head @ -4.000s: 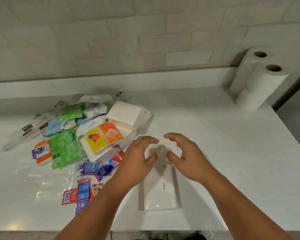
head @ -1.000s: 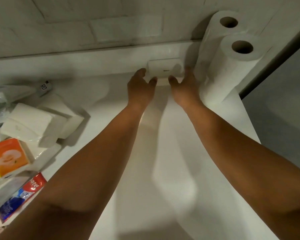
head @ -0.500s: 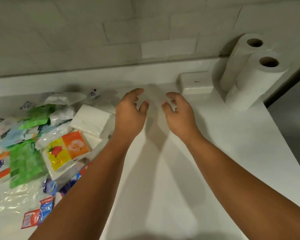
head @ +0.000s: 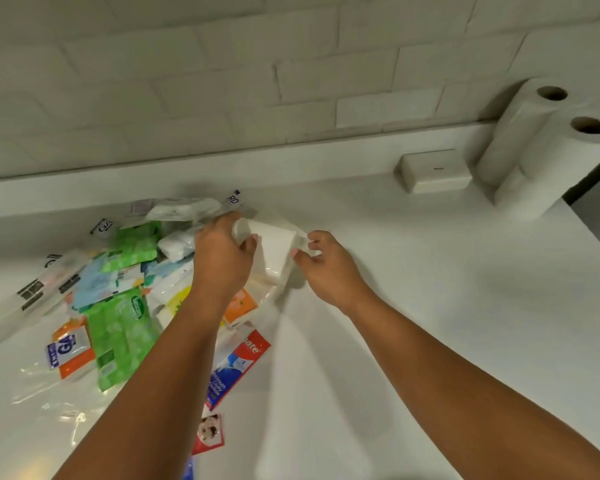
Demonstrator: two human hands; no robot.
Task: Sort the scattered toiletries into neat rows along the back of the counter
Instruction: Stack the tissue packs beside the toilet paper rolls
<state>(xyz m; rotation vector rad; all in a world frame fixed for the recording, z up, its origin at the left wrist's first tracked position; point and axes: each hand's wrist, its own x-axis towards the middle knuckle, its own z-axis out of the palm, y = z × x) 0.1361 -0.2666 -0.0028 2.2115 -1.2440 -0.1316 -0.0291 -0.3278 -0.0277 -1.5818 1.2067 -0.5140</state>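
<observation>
White tissue pack (head: 274,247) lies at the pile's (head: 118,306) right edge on the bench (head: 447,306), between both hands, long axis roughly left-right. Left hand (head: 222,258) grips its left end, right hand (head: 329,268) pinches its right corner. Row spot is probably back-right, beside the standing white packet (head: 433,171); right hand is nearer.

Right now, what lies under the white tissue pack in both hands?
Under the white tissue pack, held by the left hand and right hand, part of another white pack shows; the rest is covered.
</observation>
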